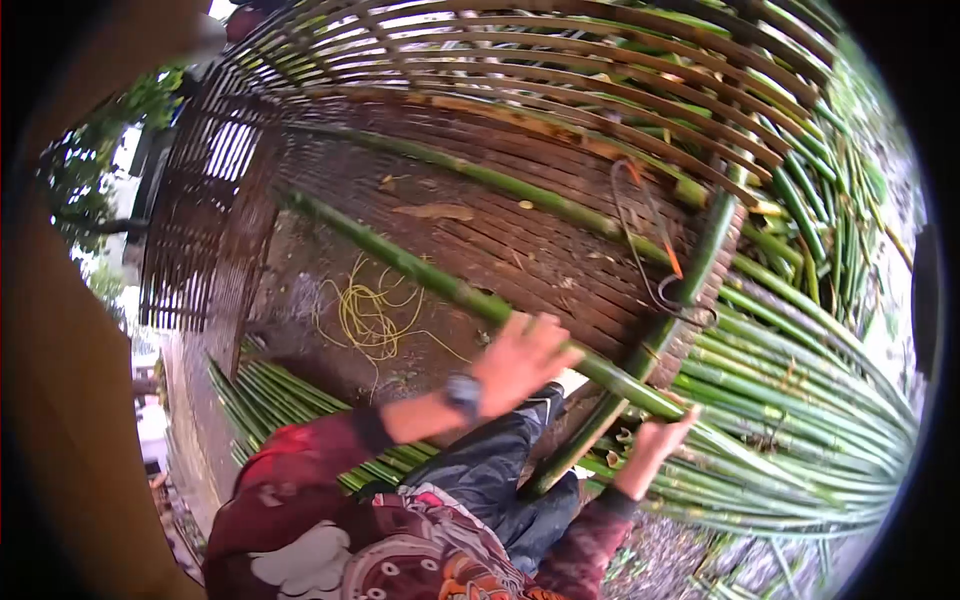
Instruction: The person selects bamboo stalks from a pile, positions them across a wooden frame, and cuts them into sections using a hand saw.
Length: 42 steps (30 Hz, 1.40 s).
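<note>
Left hand (522, 362) lies over green pole (410, 265), grip unclear; right hand (660, 443) grips its end. Apparent step: steadying pole; next move calls for two-handed support.

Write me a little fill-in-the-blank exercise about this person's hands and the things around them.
1. The left hand and right hand are on a green pole of ____.
2. The tangled cord is coloured ____.
3. The watch is on the ____ wrist.

Missing words: bamboo; yellow; left.
</note>
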### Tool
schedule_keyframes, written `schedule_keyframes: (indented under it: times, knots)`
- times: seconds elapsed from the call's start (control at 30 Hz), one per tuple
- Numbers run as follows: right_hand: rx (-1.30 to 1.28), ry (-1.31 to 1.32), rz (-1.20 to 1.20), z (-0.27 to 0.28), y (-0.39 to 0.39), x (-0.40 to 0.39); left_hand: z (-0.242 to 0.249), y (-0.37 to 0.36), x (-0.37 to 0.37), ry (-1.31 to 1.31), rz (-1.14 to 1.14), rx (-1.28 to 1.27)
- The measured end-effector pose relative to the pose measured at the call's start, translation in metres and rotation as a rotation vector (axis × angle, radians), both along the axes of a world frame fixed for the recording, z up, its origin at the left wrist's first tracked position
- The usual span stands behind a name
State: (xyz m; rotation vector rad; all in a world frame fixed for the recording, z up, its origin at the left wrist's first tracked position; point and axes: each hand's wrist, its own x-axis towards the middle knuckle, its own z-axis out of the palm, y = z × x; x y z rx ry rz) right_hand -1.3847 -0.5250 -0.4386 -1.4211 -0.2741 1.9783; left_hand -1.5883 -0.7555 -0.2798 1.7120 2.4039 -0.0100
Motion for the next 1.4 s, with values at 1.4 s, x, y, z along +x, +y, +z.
schedule_keyframes:
  times: [1.4]
  knots:
    - [1.687, -0.678, 1.497, 0.048, -0.041, -0.17, -0.163, -0.125, -0.279, -0.907, 1.712, 1.494]
